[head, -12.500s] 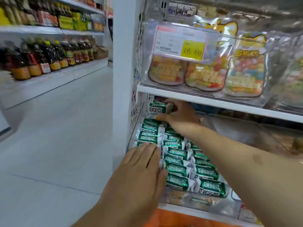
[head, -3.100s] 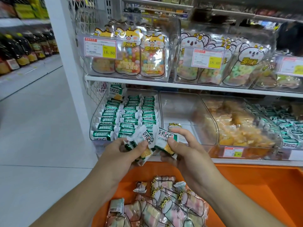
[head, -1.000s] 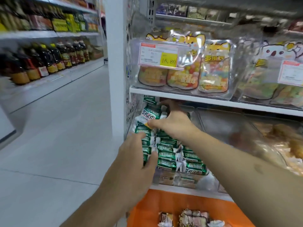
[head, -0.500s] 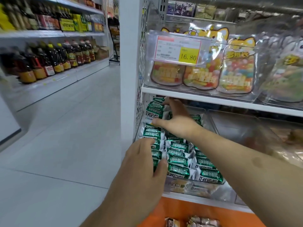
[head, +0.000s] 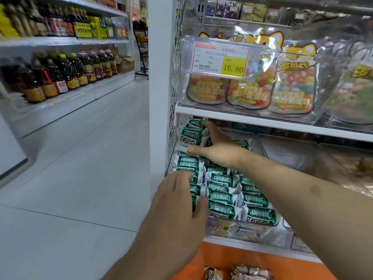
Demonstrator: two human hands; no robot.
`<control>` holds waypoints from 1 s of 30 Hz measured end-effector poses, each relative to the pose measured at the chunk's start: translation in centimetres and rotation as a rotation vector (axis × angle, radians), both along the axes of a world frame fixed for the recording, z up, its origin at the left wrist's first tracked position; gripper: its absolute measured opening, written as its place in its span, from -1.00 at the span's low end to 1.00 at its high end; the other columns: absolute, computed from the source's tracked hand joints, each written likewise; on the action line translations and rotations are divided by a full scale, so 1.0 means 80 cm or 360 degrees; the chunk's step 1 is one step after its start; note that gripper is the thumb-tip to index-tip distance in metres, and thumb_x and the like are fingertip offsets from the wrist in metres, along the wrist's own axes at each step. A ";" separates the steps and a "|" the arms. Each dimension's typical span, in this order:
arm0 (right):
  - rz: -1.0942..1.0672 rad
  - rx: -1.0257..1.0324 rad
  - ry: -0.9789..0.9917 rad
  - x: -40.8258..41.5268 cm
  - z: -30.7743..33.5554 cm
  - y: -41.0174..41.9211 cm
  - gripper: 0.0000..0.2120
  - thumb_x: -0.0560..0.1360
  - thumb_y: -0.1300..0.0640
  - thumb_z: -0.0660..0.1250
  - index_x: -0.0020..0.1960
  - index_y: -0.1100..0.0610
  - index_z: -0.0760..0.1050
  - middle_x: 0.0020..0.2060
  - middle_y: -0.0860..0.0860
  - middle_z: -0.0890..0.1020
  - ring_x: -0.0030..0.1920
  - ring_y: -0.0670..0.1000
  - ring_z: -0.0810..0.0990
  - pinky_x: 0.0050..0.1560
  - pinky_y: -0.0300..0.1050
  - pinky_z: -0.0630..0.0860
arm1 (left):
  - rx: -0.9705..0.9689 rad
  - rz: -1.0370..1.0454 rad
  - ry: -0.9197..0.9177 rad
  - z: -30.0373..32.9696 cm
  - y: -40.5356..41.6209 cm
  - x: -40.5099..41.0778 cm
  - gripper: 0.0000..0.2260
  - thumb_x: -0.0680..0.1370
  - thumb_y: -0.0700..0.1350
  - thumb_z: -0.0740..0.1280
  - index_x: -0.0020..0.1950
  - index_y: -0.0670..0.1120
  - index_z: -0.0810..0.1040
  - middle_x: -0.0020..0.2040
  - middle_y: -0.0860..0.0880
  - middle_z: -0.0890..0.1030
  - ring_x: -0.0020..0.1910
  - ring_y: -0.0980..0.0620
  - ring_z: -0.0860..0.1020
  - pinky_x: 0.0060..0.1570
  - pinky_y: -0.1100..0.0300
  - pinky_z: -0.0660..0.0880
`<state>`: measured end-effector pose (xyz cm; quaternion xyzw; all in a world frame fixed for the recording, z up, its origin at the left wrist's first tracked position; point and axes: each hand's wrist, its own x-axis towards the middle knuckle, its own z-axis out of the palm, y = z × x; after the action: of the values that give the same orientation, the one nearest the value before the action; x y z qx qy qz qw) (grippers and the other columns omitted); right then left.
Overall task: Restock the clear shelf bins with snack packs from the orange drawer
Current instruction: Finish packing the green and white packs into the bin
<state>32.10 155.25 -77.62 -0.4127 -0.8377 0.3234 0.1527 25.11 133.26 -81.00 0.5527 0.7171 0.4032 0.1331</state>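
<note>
Left hand (head: 177, 201), fingers straight and relaxed, pressed flat vs. front-left packs of clear bin (head: 260, 229) on lower shelf; nothing gripped. Green-and-white snack packs (head: 222, 196) stacked in three rows running front to back, each pack's long axis left-right, print upside down toward viewer. Further back in left row, a few packs (head: 190, 136) standing tilted up, faces toward viewer, leaning vs. mesh side panel (head: 175, 81). Right hand (head: 219, 149) reaching over rows, thumb under tilted packs, fingers spread behind them; holds them loosely, not clenched. Bin between both hands: left at front, right at back. Below shelf edge, orange drawer (head: 282, 269) w/ pastel packs (head: 250, 272) at bottom. Vs. half a second ago: right hand slightly further back, tilted packs more upright; left hand unchanged at front.
</note>
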 end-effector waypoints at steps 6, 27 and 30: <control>0.0062 0.0112 0.0037 0.004 -0.003 0.000 0.07 0.45 -0.21 0.57 0.70 0.00 -0.02 0.35 -0.12 0.42 0.12 -0.22 0.42 0.08 -0.39 0.34 | -0.0013 0.0013 0.0009 0.000 0.000 0.000 -0.74 0.70 0.20 0.12 0.38 0.30 0.18 0.26 0.36 0.27 0.26 0.30 0.35 0.06 0.42 0.32; 0.0023 0.0239 0.0229 0.198 0.020 -0.171 -0.25 0.55 -0.22 0.45 0.63 -0.09 0.24 0.58 -0.18 0.34 0.55 -0.15 0.30 0.54 -0.02 0.34 | -0.0069 -0.0155 0.0127 0.011 -0.053 0.075 -0.58 0.68 0.18 0.20 0.53 0.12 0.35 0.40 0.18 0.44 0.27 0.14 0.50 0.27 -0.04 0.54; 0.0026 0.0141 0.0302 0.245 0.000 -0.220 -0.46 0.59 -0.08 0.45 0.53 -0.07 0.40 0.42 -0.17 0.48 0.40 -0.16 0.44 0.42 -0.09 0.43 | -0.0120 -0.0201 0.0111 -0.009 -0.074 0.104 -0.68 0.67 0.12 0.26 0.39 0.04 0.47 0.26 0.11 0.52 0.19 0.10 0.54 0.19 -0.02 0.55</control>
<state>51.69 137.69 -77.62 -0.3662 -0.8362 0.3250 0.2470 33.45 127.33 -81.68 0.6051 0.6997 0.3471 0.1539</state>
